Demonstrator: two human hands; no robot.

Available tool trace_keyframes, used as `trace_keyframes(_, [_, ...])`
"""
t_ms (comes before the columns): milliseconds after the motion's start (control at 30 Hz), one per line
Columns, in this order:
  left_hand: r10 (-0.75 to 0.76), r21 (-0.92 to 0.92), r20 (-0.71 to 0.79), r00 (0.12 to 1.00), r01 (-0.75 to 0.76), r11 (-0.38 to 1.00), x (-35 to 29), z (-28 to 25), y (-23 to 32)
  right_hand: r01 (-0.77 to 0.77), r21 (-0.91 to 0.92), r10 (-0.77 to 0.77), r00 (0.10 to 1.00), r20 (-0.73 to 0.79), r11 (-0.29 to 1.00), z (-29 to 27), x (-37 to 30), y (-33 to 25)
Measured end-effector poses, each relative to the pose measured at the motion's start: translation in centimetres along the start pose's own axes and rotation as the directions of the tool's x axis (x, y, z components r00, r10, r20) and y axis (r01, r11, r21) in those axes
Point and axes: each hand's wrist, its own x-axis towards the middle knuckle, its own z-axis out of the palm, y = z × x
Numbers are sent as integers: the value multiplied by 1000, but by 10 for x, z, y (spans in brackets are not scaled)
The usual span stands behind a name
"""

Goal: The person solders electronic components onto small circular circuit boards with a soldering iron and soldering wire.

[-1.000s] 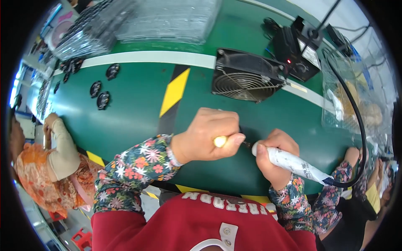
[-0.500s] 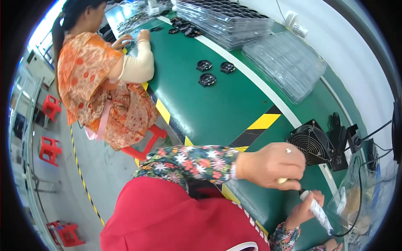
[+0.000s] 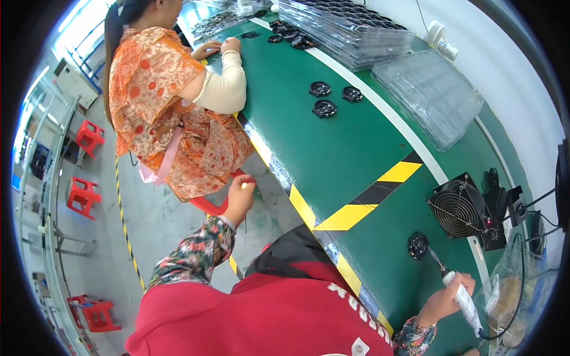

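My right hand grips a soldering iron by its white-wrapped handle, at the lower right. The iron's thin metal tip points up and left, at the edge of a round black part lying on the green table. Whether tip and part touch is too small to tell. Away from the table, over the floor near a red stool, my left hand is closed. Something small and pale yellow shows at its fingers, and a thin dark line hangs below; I cannot make out what it holds.
A black fan stands beyond the iron, with cables beside it. Three round black parts lie farther up the green table. Clear plastic trays are stacked along the wall. A co-worker in orange sits at the left edge.
My left hand has swung from in front of the fan leftward, off the table. The round black part by the iron's tip now shows. The whole view has shifted slightly.
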Motion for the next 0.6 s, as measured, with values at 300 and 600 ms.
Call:
trace_keyframes(300, [612,251,217,761,-649,718,53,119,-43,98,-111,-98,995,1,989,-22,-6,-1])
trace_keyframes(600, [925,-43,241,292,-949,311,-99,150,175,152,69,-153,988,15,986,-6,11,-10])
